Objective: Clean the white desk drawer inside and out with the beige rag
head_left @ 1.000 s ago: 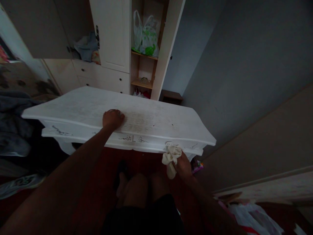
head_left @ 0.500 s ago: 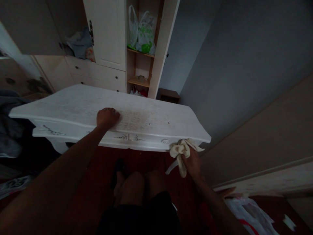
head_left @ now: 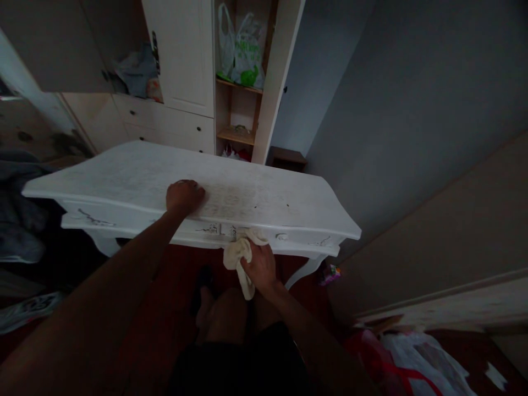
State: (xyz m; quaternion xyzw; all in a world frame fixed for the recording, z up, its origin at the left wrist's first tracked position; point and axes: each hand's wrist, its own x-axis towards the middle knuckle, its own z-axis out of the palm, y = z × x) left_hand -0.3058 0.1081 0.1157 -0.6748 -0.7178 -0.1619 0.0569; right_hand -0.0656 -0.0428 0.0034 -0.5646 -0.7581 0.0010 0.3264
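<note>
Cloth (head_left: 236, 254): one, in right hand (head_left: 261, 266); table (head_left: 289, 187): one.

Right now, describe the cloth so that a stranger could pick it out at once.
In front of the white wardrobe stands a long white table. Near the middle of its front, the right hand grips the cloth. Unlike the stiff, carved front behind it, the cloth is cream and crumpled, with a loose end hanging down.
</note>
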